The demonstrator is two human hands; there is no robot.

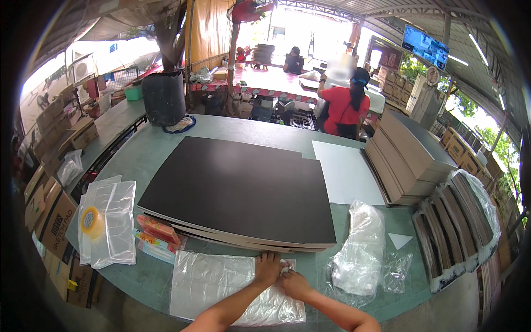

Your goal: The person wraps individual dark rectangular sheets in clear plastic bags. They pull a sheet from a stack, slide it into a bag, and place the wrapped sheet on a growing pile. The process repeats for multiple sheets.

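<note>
A stack of clear plastic bags (pixel 215 282) lies flat on the green table in front of me. My left hand (pixel 267 269) rests on its far edge, fingers stretched toward the black-topped boards. Close to its right, my right hand (pixel 295 285) has its fingers bent together on the plastic near the right corner, seemingly pinching a bag; its fingertips are partly hidden. Just beyond both hands sits a wide stack of large boards (pixel 238 191) with a black top sheet and pale edges. To its left are small red-and-white packets (pixel 159 231).
A tape roll (pixel 91 220) lies on more plastic sheets (pixel 119 243) at left. Crumpled clear plastic (pixel 359 249), a white triangular piece (pixel 399 240) and wrapped board bundles (pixel 459 224) lie right. Beyond stand tall board stacks (pixel 409 157), a black bin (pixel 164 99) and a person in red (pixel 345 105).
</note>
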